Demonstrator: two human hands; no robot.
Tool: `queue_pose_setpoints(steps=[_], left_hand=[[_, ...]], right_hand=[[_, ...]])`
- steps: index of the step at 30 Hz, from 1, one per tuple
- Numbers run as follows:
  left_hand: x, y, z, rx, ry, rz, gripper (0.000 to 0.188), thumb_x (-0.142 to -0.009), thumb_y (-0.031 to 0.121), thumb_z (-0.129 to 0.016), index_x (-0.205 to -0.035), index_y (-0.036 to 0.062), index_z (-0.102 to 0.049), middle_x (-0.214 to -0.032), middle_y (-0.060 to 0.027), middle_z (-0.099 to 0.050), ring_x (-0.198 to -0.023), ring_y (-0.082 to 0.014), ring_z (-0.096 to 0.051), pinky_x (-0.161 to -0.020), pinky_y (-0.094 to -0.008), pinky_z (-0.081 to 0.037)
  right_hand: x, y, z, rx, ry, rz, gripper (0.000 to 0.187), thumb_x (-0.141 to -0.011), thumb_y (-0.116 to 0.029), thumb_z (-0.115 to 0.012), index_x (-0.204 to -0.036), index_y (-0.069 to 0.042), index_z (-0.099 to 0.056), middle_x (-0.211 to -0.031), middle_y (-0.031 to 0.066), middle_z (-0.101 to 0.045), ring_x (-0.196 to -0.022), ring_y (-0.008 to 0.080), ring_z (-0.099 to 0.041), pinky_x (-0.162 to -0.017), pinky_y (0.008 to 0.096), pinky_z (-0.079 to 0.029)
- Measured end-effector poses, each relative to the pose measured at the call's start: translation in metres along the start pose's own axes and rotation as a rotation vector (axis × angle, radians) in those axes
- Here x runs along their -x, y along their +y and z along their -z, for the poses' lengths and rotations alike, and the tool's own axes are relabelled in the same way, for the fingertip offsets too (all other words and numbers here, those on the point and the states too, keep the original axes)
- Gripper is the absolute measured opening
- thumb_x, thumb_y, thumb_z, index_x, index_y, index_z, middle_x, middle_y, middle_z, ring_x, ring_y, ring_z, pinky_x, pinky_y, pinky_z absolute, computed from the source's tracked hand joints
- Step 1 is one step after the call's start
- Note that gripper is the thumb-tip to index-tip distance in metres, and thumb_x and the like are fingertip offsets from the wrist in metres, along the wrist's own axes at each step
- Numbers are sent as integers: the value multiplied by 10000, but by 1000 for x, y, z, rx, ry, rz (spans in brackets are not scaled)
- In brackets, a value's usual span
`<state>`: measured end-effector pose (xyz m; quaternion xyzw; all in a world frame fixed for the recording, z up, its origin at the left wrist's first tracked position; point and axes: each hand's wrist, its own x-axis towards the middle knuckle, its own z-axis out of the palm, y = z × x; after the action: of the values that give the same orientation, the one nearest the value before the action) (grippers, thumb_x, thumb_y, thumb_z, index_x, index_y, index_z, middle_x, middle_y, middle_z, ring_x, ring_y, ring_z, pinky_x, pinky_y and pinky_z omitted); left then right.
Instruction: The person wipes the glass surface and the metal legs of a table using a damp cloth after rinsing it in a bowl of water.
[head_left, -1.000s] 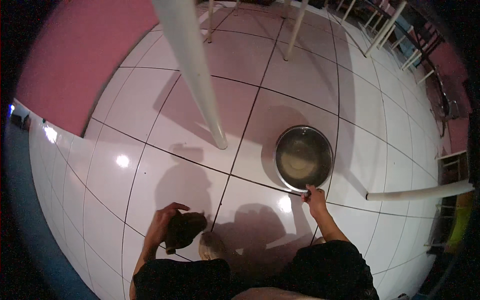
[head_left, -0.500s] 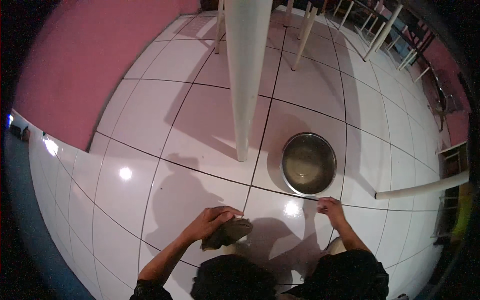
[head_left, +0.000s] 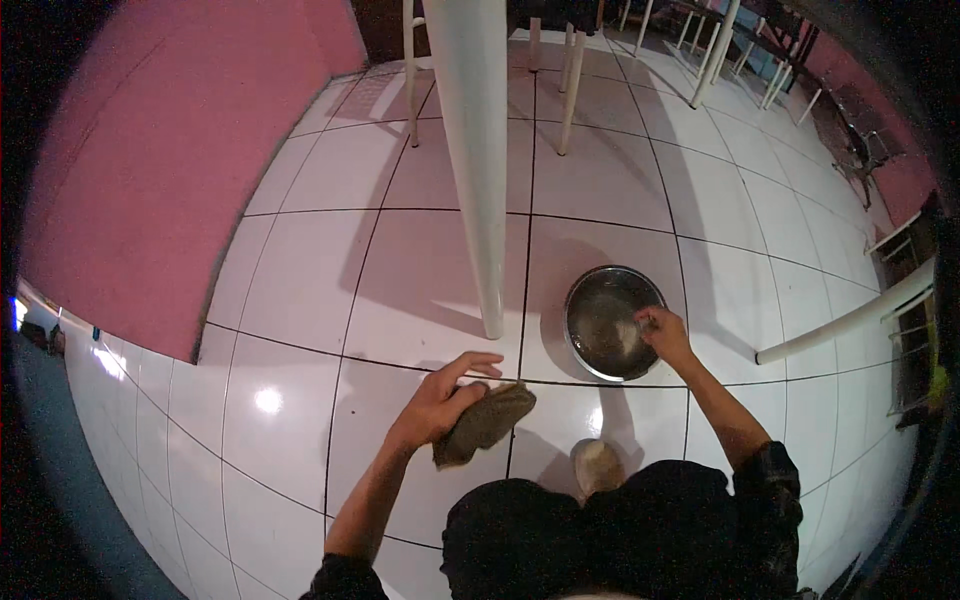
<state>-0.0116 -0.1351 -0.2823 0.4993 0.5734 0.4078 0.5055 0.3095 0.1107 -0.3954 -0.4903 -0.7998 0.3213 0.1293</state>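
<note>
My left hand (head_left: pixel 432 405) is closed on a dark grey-brown, elongated, soft-looking piece (head_left: pixel 485 425); whether it is cloth or a shoe I cannot tell. The index finger stretches out above this piece, over the tiled floor. To the right stands a round metal bowl (head_left: pixel 578 345) with liquid that catches the light. Over the bowl's right rim reaches my right hand (head_left: pixel 665 335), fingertips pinched together above the inside. Something small and greyish shows at those fingertips, too small to make out.
A white post-like leg (head_left: pixel 478 190) comes down to the white tiled floor (head_left: pixel 290 270) just ahead. Another pale leg (head_left: pixel 850 318) slants in from the right. A pink wall (head_left: pixel 180 180) fills the left side. My foot (head_left: pixel 597 467) shows below the bowl.
My right hand has moved from beside the bowl's near rim to above its inside. The dark piece in my left hand is turned and shows more of its length. The view has shifted.
</note>
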Motion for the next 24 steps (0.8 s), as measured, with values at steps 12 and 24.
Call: queue_pose_setpoints(steps=[12, 24], left_hand=[[119, 39, -8, 414, 409, 212, 390, -803, 138, -536, -1170, 11, -574, -983, -112, -644, -903, -208, -619, -837, -348, -480], [12, 142, -20, -387, -244, 179, 302, -933, 283, -452, -1173, 110, -516, -635, -112, -608, -562, -237, -614, -595, -374, -493]], right_hand=[[-77, 108, -112, 153, -187, 125, 432, -762, -129, -581, -1189, -93, -533, -1139, 197, -557, -1064, 395, -515, -903, 491, -414], [-92, 52, -44, 194, 31, 336, 228, -922, -186, -454, -1040, -55, -599, -1011, 179, -616, -955, 366, -576, -821, 461, -450]])
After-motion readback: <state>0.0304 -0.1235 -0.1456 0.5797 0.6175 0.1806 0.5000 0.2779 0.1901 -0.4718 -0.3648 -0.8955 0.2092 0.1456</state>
